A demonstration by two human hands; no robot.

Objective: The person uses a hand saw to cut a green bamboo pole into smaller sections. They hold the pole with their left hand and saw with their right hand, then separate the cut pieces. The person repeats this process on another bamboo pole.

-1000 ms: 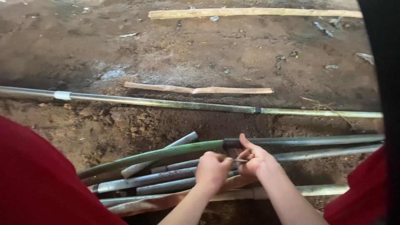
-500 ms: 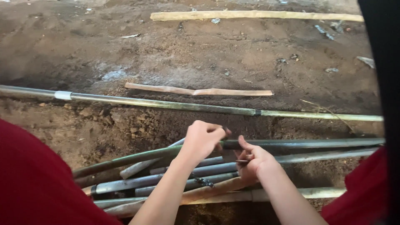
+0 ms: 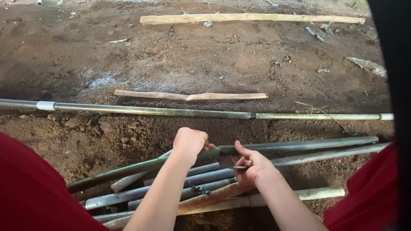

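My left hand (image 3: 190, 143) is closed around a green pipe (image 3: 141, 166) just left of where it meets a dark grey pipe (image 3: 299, 145). Right of that joint my right hand (image 3: 250, 164) pinches a small thin metal piece (image 3: 239, 167) between thumb and fingers, with the thumb close to the dark pipe. Both pipes lie on top of a pile of grey pipes (image 3: 145, 192) in a dirt trench.
A long thin pipe (image 3: 171, 112) with a white band runs across the trench's far edge. Beyond it lie a flat wooden strip (image 3: 188, 96) and a long pale wooden pole (image 3: 252, 18) on loose soil. My red-clothed knees (image 3: 34, 188) frame both sides.
My left hand rose from beside my right hand and moved left onto the green pipe, gripping it at the joint. My right hand stayed put with the small metal piece.
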